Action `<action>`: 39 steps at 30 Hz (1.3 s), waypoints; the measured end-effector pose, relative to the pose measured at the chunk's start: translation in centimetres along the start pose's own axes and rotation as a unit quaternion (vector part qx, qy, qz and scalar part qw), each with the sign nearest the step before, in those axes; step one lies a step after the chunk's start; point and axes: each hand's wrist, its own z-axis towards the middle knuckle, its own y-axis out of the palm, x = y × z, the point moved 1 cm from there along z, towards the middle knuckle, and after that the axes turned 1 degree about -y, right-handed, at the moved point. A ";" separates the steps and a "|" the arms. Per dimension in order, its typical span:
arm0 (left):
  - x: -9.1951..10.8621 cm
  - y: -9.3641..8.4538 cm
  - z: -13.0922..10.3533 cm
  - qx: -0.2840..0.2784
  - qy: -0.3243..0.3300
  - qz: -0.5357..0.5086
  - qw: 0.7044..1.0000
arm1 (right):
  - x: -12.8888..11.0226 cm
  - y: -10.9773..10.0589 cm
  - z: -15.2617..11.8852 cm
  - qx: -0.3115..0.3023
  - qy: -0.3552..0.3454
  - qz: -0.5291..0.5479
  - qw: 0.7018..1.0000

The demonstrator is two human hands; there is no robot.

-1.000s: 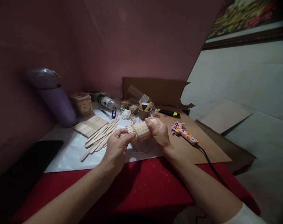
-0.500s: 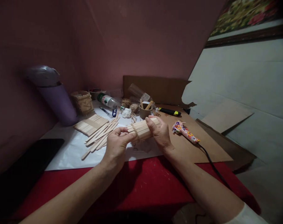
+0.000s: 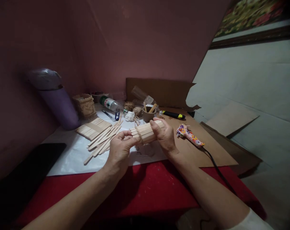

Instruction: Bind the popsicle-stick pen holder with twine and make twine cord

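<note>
Between my two hands lies a cylinder of popsicle sticks (image 3: 147, 132), tilted on its side above the table, with twine (image 3: 139, 134) around its left end. My left hand (image 3: 121, 145) pinches that left end at the twine, fingers curled. My right hand (image 3: 166, 135) wraps the other end, thumb pressed on top of the sticks. Loose popsicle sticks (image 3: 103, 140) are spread to the left of my left hand. Behind them sits a flat banded bundle of sticks (image 3: 93, 127). What is inside the cylinder is hidden.
A flowered glue gun (image 3: 190, 135) with a black cord rests on cardboard (image 3: 207, 153) at right. Farther back are a cup (image 3: 149, 115) holding sticks, a utility knife (image 3: 173, 115), twine balls (image 3: 137, 111), plastic bottles (image 3: 110, 103) and a stick-covered box (image 3: 85, 106). A purple flask (image 3: 60, 102) stands left.
Both hands keep their hold on the popsicle-stick cylinder. It appears turned very slightly; everything else stays where it was.
</note>
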 end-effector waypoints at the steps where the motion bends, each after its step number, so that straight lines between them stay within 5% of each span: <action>1: 0.0 0.0 0.0 0.004 0.001 0.001 1.000 | 0.0 0.0 -0.1 0.001 -0.001 -0.003 1.000; 7: -0.1 0.0 0.0 0.007 -0.001 -0.010 1.000 | 0.1 0.1 0.0 0.001 -0.002 -0.005 1.000; 18: 0.2 0.2 -0.2 -0.072 -0.026 -0.041 0.996 | 0.4 -0.4 0.6 -0.029 0.001 0.063 0.998; 39: 0.1 0.0 0.4 -0.028 -0.027 0.015 0.999 | 0.2 -0.4 0.2 -0.039 -0.018 0.040 0.998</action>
